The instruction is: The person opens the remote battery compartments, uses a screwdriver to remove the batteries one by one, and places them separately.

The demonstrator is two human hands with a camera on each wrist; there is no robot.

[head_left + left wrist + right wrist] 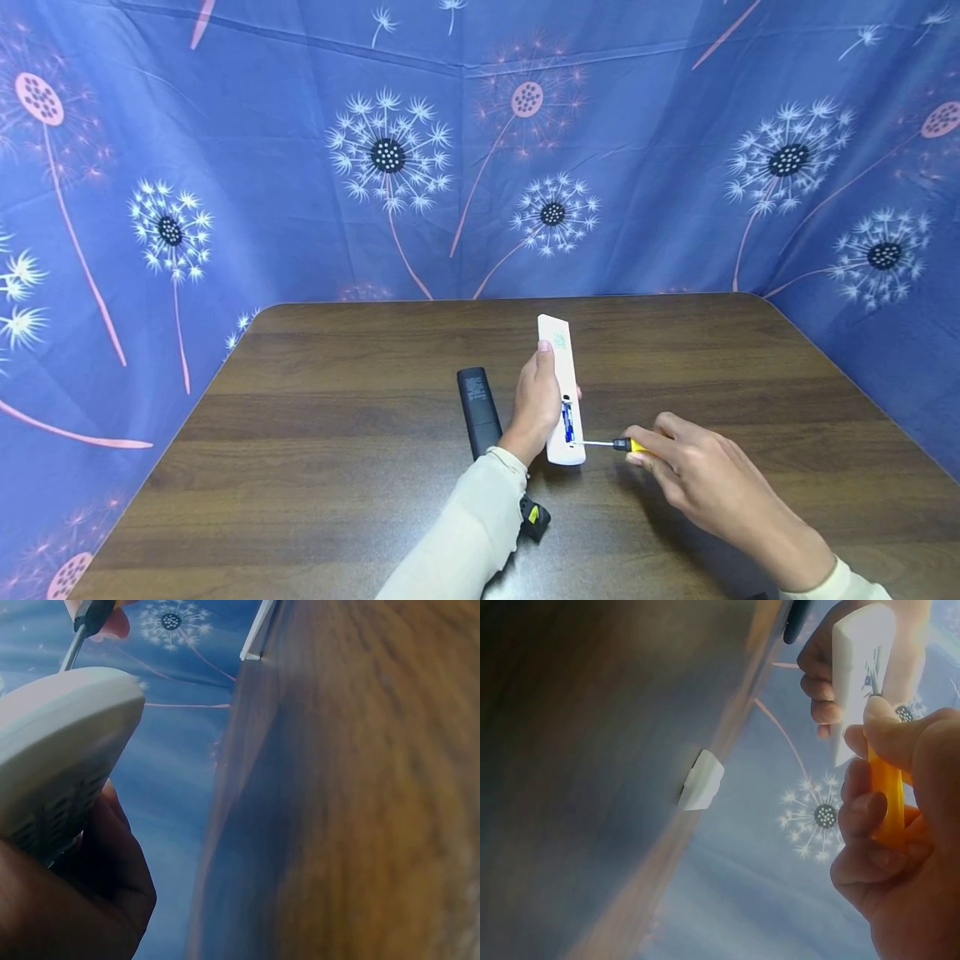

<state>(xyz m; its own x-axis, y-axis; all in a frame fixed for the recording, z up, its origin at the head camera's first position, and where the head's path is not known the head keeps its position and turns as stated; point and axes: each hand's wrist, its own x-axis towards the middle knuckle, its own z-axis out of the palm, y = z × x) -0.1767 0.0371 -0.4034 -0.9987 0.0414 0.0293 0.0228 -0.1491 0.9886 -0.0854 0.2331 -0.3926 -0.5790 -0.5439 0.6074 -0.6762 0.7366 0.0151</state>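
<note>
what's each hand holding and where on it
The left hand grips the white remote around its lower half. The right hand holds the screwdriver by its yellow handle, tip at the remote's open battery compartment.

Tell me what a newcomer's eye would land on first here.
At the table's middle, the left hand holds a white remote control with its battery compartment open. The right hand points a yellow-handled screwdriver at its near end. A black remote lies just left, before a blue dandelion-print cloth.
</note>
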